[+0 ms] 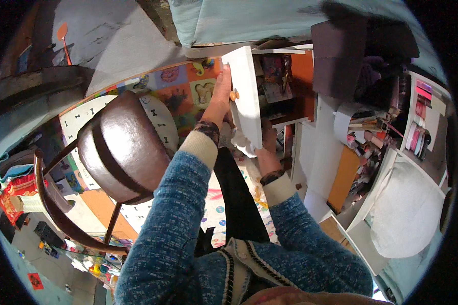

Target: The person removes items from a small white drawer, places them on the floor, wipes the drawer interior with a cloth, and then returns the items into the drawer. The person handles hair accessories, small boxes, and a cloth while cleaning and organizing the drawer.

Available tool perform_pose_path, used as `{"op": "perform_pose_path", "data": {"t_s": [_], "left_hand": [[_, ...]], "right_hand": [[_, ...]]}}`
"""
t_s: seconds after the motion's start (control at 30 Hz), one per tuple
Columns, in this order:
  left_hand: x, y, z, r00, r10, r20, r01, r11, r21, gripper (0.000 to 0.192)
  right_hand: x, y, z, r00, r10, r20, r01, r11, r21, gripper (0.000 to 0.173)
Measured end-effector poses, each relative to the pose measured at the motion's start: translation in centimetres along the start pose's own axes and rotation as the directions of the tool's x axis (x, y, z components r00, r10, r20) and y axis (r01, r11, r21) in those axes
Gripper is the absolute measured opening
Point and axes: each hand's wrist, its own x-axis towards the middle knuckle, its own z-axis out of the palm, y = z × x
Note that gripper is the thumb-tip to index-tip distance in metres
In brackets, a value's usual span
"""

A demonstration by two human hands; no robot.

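A white drawer front with a round wooden knob stands out from a white cabinet, its drawer pulled out. Against its face rests my left hand, with the fingertips near the far end and some fingers hidden. My right hand is at the near end of the drawer, fingers partly behind the panel. A crumpled white cloth bunches at the panel's lower edge and runs into my right hand. Inside the drawer, which is brown, lie printed booklets or packets, partly in shadow.
To the left stands a chair with a glossy brown padded seat, on a patterned floor mat. Cluttered white shelving lines the right side, with a white cover near it. A dark cloth-like object hangs beyond the drawer.
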Motion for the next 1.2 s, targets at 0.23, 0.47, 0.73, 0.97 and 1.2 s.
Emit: {"op": "perform_pose_path", "data": {"t_s": [0.23,0.47,0.73,0.97,1.2], "left_hand": [[-1.8,1.1,0.0,0.999,-0.036,-0.019,0.038,0.993,0.112,0.095],[-5.1,4.5,1.3,0.992,0.104,-0.066,-0.084,0.964,0.250,0.090],[-8.5,7.0,2.6,0.996,-0.007,-0.092,0.036,0.945,0.325,0.086],[-10.7,6.5,3.2,0.993,0.062,-0.102,-0.037,0.973,0.228,0.067],[-9.5,5.8,1.5,0.993,0.037,-0.112,-0.004,0.958,0.286,0.066]], "right_hand": [[0.1,-2.0,0.0,0.995,0.031,-0.090,0.011,0.900,0.436,0.039],[-2.9,-7.6,-4.7,0.901,0.388,0.197,-0.291,0.201,0.935,0.030],[-2.0,-4.5,-7.4,0.926,0.334,0.176,-0.290,0.331,0.898,0.028],[-1.7,-3.5,-9.0,0.939,0.294,0.177,-0.296,0.432,0.852,0.028],[-3.0,-4.8,-7.5,0.945,0.252,0.207,-0.307,0.477,0.824,0.029]]}}
